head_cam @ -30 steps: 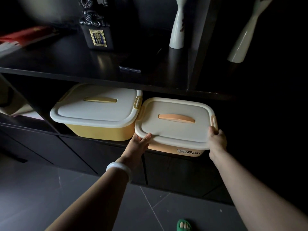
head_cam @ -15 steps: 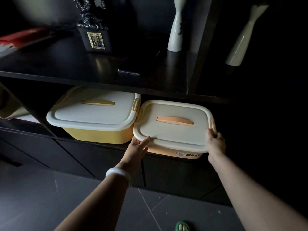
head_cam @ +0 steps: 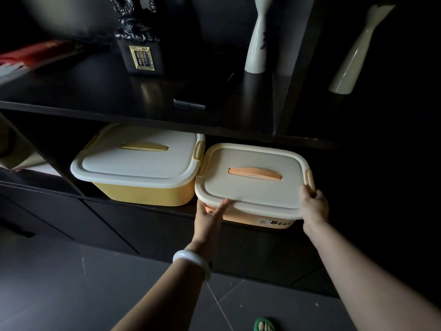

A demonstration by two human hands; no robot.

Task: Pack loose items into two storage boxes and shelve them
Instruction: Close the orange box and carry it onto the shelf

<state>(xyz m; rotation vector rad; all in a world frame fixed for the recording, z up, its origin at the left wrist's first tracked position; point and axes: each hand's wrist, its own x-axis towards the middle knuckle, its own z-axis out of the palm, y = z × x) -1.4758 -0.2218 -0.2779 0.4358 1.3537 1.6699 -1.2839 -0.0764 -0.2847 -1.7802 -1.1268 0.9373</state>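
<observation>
The room is very dark. A big black shelf unit [head_cam: 119, 91] fills most of the view, and its top is shiny. On it stand two white vases [head_cam: 256, 44] [head_cam: 353, 58], a black statue [head_cam: 140, 44] with a gold sign, and something red [head_cam: 35, 53] at the left. The floor [head_cam: 59, 283] has grey tiles.

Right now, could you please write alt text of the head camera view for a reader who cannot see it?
Two hands, the left hand and right hand, hold the front corners of an orange lidded storage box on a low dark shelf, beside a yellow lidded box. Two white vases stand on the shelf above.
</observation>
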